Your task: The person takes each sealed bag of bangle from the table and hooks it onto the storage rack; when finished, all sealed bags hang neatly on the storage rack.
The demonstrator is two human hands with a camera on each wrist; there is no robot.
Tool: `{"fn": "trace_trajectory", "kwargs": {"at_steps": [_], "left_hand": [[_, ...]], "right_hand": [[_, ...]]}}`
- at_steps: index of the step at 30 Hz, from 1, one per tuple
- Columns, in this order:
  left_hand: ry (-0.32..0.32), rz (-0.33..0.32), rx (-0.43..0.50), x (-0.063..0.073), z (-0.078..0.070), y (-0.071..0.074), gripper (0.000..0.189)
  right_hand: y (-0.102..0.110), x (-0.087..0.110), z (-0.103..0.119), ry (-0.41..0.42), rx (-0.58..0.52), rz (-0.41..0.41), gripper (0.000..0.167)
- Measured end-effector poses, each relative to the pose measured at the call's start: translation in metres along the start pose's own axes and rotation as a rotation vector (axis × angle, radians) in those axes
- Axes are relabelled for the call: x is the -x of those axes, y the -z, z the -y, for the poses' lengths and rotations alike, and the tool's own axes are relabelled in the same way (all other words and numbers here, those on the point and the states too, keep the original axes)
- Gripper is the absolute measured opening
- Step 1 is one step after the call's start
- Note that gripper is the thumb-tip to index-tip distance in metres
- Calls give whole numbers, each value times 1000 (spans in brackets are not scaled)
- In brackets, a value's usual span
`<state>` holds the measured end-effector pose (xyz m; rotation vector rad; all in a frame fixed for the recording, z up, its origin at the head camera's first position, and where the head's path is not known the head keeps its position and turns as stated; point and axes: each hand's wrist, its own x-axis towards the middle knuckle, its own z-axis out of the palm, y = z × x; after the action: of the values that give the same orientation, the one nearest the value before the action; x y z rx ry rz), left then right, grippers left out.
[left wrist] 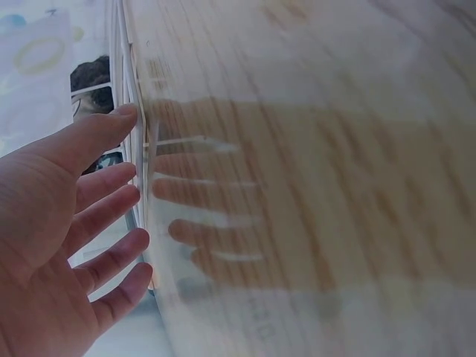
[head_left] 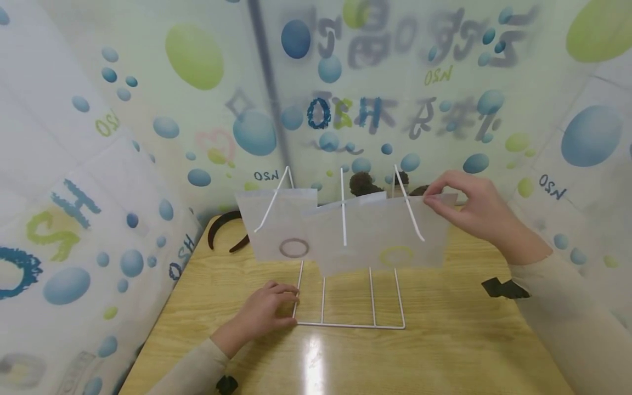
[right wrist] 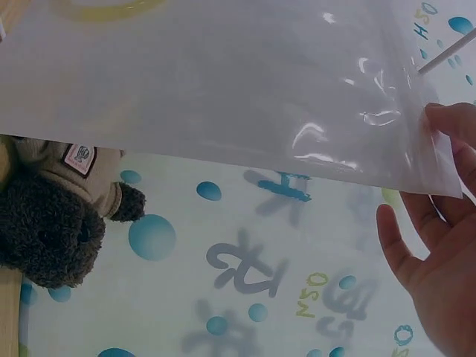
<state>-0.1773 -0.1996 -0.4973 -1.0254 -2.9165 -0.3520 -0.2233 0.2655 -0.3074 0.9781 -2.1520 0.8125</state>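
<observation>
A white wire rack (head_left: pixel 350 326) stands on the wooden table, with three prongs angled up toward me. Two translucent plastic bags hang at it, overlapping. The left bag (head_left: pixel 266 236) shows a brownish ring (head_left: pixel 294 257); the right bag (head_left: pixel 355 236), larger in view and tilted, shows a yellow ring (head_left: pixel 396 248). Between thumb and fingertips, my right hand (head_left: pixel 469 206) pinches the right bag's upper right corner. My left hand (head_left: pixel 264 307) is low at the rack base's left front corner, fingers loosely spread and fingertips right at the wire.
Behind the bags sits a dark curly-haired plush toy (right wrist: pixel 52 223), partly hidden. A dark curved band (head_left: pixel 217 230) lies at the table's back left. Curtains (head_left: pixel 197 137) with blue and green bubble prints surround the table (head_left: pixel 444 351) at the back and sides.
</observation>
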Motion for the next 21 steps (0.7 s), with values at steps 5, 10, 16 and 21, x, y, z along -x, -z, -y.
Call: {"fn": "trace_trajectory", "kwargs": {"at_steps": [5,10,16,21], "left_hand": [[-4,-9,7,0,-1,1,43],[1,-4,14,0,-1,1,43],[6,-3,8,1,0,0,44],[-3,-11,-6,1,1,-1,44]], "right_hand": [[3,3,-7,22,-1,-9,29],[10,11,-10,34,4,-37,32],[20,24,-13,9,47,-74,35],[31,37,-16,-12,60,-93,35]]}}
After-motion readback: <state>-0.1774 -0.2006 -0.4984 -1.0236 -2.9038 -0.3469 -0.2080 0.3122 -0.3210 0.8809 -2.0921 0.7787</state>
